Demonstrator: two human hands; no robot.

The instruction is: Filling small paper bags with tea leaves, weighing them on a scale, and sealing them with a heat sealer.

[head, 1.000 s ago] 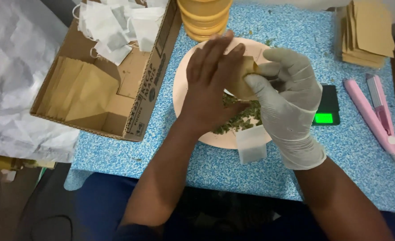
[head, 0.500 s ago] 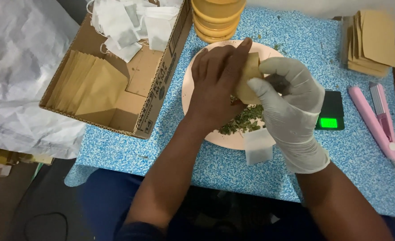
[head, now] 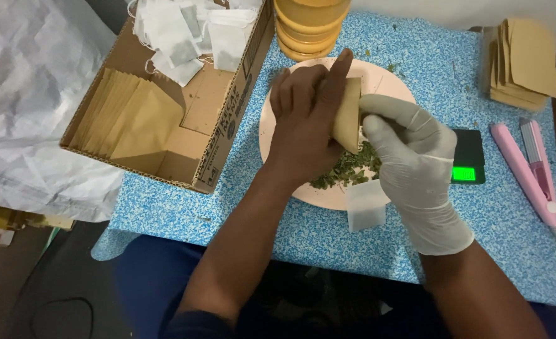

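Brown paper pouch (head: 347, 114) pinched between bare left hand (head: 306, 122) and gloved right hand (head: 413, 160).

Brown pouch (head: 347, 115) now upright, edge-on.

Matt brown paper pouch (head: 348, 114), smooth rubbery white glove (head: 416, 169), corrugated cardboard box (head: 221, 135), speckled blue tabletop (head: 497, 213)

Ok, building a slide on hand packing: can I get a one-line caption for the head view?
Bare left hand and gloved right hand hold a brown paper pouch over a plate of dried green leaves.
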